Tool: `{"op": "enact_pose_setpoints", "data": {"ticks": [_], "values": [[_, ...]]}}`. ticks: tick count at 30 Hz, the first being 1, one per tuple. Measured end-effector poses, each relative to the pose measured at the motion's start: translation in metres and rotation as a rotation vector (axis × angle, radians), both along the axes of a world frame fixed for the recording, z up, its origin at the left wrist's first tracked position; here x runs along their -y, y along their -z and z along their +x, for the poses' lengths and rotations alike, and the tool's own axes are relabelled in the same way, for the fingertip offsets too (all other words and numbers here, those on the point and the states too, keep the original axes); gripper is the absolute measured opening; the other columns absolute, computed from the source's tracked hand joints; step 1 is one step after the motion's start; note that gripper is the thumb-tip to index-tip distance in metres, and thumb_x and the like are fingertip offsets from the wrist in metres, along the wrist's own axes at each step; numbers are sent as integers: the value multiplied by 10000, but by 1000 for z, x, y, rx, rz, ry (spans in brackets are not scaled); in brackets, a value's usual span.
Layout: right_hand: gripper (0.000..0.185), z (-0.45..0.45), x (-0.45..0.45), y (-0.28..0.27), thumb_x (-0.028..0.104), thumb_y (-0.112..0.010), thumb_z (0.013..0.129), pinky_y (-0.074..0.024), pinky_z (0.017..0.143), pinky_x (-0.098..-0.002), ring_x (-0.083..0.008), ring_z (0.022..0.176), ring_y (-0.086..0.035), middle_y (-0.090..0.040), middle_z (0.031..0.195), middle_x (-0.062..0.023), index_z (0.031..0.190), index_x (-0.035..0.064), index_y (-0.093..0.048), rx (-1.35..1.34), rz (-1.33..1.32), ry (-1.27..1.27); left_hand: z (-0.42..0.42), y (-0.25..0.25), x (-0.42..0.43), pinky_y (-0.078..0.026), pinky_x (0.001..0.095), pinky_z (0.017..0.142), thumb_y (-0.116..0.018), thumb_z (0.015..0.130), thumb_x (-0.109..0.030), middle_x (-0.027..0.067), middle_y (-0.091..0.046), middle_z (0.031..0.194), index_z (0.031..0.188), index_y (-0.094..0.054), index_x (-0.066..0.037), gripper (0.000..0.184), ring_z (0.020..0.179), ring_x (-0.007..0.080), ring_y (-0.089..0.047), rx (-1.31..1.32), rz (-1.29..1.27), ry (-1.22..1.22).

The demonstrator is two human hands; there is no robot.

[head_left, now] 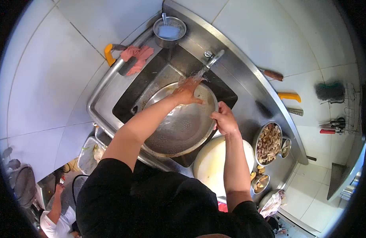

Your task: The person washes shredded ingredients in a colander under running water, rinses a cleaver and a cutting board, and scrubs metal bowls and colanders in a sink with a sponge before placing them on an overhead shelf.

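Note:
A large round metal basin (pixel 179 133) rests tilted over the sink (pixel 167 73). Water runs from the faucet (pixel 214 59) onto my left hand (pixel 188 92), which is over the basin's upper part with its thumb spread from the fingers. On the basin's right rim, my right hand (pixel 225 119) is closed, thumb on top and fingers round the edge. The basin's inner surface looks wet, with small droplets. Just below my right hand lies a round pale cutting board (pixel 214 164), partly under my right forearm.
Right of the board stand a bowl of chopped pieces (pixel 269 143) and smaller bowls (pixel 260 183). A pot (pixel 170 31) and pink cloth (pixel 139 57) sit at the sink's far left. Knives (pixel 289 96) hang on the right wall. Another person (pixel 58 214) is at lower left.

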State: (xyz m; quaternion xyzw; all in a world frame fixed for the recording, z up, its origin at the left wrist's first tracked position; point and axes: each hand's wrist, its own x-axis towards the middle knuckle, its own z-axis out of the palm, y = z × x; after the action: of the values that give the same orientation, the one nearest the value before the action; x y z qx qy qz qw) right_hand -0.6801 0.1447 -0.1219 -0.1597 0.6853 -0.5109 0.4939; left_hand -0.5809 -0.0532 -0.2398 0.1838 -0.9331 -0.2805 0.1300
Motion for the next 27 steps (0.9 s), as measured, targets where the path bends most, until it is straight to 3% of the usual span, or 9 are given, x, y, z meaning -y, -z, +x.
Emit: {"op": "enact_pose_setpoints", "data": {"ticks": [2,6,11,13,15,18,19,24,27], "values": [[260,5,8,-2,-9,-636,768,-468,391,-299,-142,506,-544,-576,778,-75,997,-18,-513,70,-24,-24,-5,3,16,-290,494,1167,-727,784,-634,234,-470,1465,1460,-478,-176,853,1386,414,-407,67,179,38],[259,10,9,-14,-8,-636,771,-478,396,-294,-141,503,-546,-577,772,-81,1002,-16,-518,14,-25,7,13,26,50,-381,481,1108,-808,749,-507,180,-544,1414,1421,-502,-105,840,1338,376,-475,-31,100,9],[277,35,1,-52,20,-657,778,-467,429,-287,-126,581,-553,-574,789,-45,1015,43,-515,-225,55,87,49,74,69,-450,463,1034,-815,770,-370,196,-608,1312,1379,-529,-66,738,1231,386,-563,101,70,-412],[318,51,-5,-44,76,-664,778,-535,602,-398,-231,654,-643,-619,802,-123,1056,-3,-529,-539,54,14,57,107,67,-471,450,997,-791,804,-360,217,-644,1239,1337,-562,-29,667,1159,402,-604,104,151,-368],[329,71,-9,-63,100,-671,774,-515,690,-440,-257,707,-647,-610,804,-139,1043,2,-508,-642,54,9,57,110,52,-489,414,968,-766,847,-370,196,-661,1225,1313,-579,-9,618,1101,366,-644,190,390,-304],[283,75,-26,-78,79,-662,787,-499,666,-423,-238,713,-619,-587,791,-131,1011,24,-497,-586,55,13,58,118,47,-500,376,936,-752,879,-362,148,-667,1217,1272,-602,-7,550,1061,277,-661,190,771,-266],[283,71,-36,-75,79,-662,787,-499,666,-423,-238,713,-619,-587,791,-131,1011,24,-497,-591,63,42,59,112,44,-504,362,912,-750,890,-344,128,-674,1183,1235,-622,-10,497,1035,225,-662,166,1016,-309],[217,22,-122,15,89,-699,878,-488,649,-279,-129,715,-577,-593,834,-38,1029,56,-547,-556,-54,344,83,38,88,-525,319,681,-723,932,-290,31,-679,906,1063,-669,-23,302,787,152,-642,104,1149,-228],[139,11,-191,16,80,-667,924,-531,632,-283,-148,716,-623,-606,853,-41,1023,67,-571,-268,-9,700,89,-54,77,-472,312,651,-688,954,-332,34,-649,800,946,-688,-10,322,719,146,-596,99,747,-201]]}}
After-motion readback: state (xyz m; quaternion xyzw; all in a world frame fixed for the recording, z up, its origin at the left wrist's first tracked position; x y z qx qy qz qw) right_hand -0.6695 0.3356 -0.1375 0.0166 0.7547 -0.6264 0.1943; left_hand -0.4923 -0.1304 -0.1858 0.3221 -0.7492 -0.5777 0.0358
